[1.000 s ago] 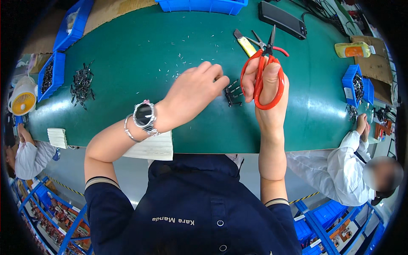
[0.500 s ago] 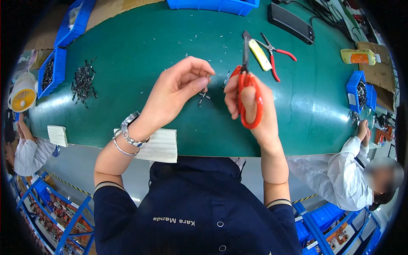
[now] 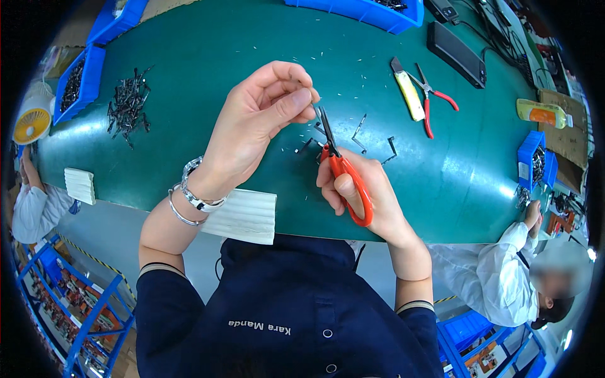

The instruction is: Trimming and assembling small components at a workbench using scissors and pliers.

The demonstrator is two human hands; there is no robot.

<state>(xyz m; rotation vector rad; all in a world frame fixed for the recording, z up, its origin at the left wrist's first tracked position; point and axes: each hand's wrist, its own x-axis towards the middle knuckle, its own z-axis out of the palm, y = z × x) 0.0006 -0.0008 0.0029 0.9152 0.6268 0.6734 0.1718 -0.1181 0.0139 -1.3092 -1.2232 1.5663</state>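
Above the green bench (image 3: 189, 75), my left hand (image 3: 252, 120) pinches a small dark part (image 3: 315, 108); my right hand (image 3: 362, 189) grips red scissors (image 3: 343, 170), blades at it. Loose parts (image 3: 359, 135), a yellow knife (image 3: 408, 93), red pliers (image 3: 432, 104) and blue bins (image 3: 532, 160) lie around.

You are in a factory assembly workshop: a green work mat (image 3: 189, 57) with blue parts bins (image 3: 74, 85) at its far edges, a heap of small black parts (image 3: 128, 104) far left, and red-handled pliers (image 3: 432, 104) far right.
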